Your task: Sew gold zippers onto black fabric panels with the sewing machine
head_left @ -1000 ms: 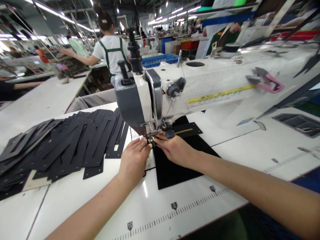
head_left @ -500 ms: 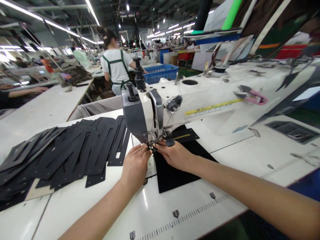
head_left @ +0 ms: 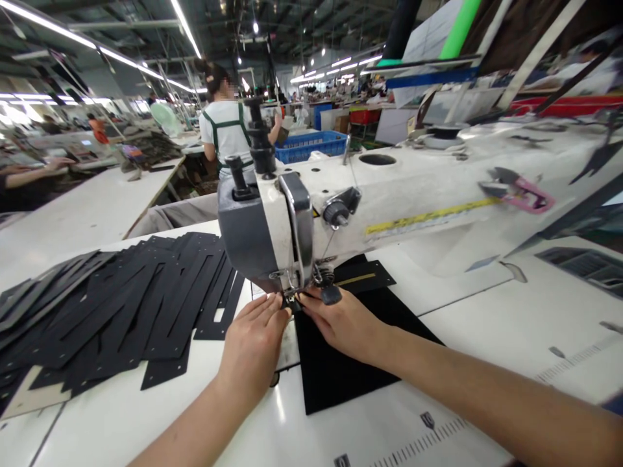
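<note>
A white sewing machine (head_left: 272, 220) stands in front of me, its presser foot (head_left: 291, 299) down between my hands. A black fabric panel (head_left: 341, 363) lies flat on the machine bed, right of the foot. Along its far side is a black strip with a yellow line (head_left: 357, 279). My left hand (head_left: 256, 340) is left of the foot, fingers together and thumb drawn in, gripping the work's edge beside the needle. My right hand (head_left: 348, 324) rests over the panel, fingertips closed on it just right of the foot. The fingertips and the edge they hold are partly hidden.
Several black slotted strips (head_left: 126, 311) lie in an overlapping pile on the left. Pink-handled snips (head_left: 523, 191) are on the machine arm above a yellow tape measure (head_left: 433, 216). Beyond stand a person in a green apron (head_left: 226, 130) and a blue crate (head_left: 311, 146).
The view has shifted slightly and come closer to the machine. Both hands keep their places by the presser foot. The person behind has raised a hand.
</note>
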A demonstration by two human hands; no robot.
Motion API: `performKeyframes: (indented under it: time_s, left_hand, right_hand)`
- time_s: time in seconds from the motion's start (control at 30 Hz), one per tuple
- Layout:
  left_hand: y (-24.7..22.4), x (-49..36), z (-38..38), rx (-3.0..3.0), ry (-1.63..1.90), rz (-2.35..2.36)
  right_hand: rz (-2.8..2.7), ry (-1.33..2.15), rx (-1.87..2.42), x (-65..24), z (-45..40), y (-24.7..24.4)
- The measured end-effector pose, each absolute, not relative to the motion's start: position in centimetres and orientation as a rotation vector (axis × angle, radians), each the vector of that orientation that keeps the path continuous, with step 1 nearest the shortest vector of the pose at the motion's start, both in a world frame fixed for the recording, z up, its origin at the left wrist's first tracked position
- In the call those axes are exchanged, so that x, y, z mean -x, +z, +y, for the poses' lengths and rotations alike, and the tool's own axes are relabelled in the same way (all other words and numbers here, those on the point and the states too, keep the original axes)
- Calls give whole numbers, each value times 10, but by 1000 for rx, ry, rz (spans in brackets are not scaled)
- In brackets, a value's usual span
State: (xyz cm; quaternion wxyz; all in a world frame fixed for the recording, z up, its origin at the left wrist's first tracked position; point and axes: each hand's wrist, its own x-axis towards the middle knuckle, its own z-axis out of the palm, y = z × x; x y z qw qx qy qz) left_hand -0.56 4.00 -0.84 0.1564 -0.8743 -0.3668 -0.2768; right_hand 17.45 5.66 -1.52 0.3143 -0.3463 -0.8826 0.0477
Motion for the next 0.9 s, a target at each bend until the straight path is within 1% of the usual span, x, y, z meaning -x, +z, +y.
performKeyframes:
  time_s: [0.3, 0.37, 0.43, 0.5, 0.6, 0.7, 0.73, 0.77, 0.8, 0.83, 0.9]
  left_hand:
    - [-9, 6, 42, 2519, -881, -1088]
    - [-8, 8, 40, 2567, -916, -1159]
    - [-5, 13, 33, 2644, -997, -1325]
    - [2, 17, 21, 2727, -1179, -1616]
    - [16, 17, -3, 2751, -1707, -2281]
    - [29, 8, -23, 2461, -2320, -2939]
    - [32, 3, -28, 2347, -2447, -3085]
    - [33, -2, -31, 2276, -2492, -3207]
    - [33, -8, -34, 2269, -2442, -3310]
    - [32, -15, -37, 2344, -2301, -3366]
    - [28, -26, -44, 2562, -1950, -3328]
  right_hand:
    - [-2319, 88, 987, -171, 54, -15]
    - [-2324, 59, 1067, -171, 55, -15]
    - [-2317, 30, 1167, -172, 54, -16]
    - [-2315, 9, 1246, -176, 48, -17]
    - [-2318, -21, 1320, -187, 24, -20]
    - [-2334, -70, 1353, -199, -12, -23]
    - [-2347, -89, 1354, -201, -25, -24]
    - [-2363, -109, 1347, -203, -37, -24]
    - [-2380, -129, 1335, -204, -48, -24]
    - [-2393, -150, 1321, -204, -58, -23]
    - [-2409, -193, 1262, -202, -75, -22]
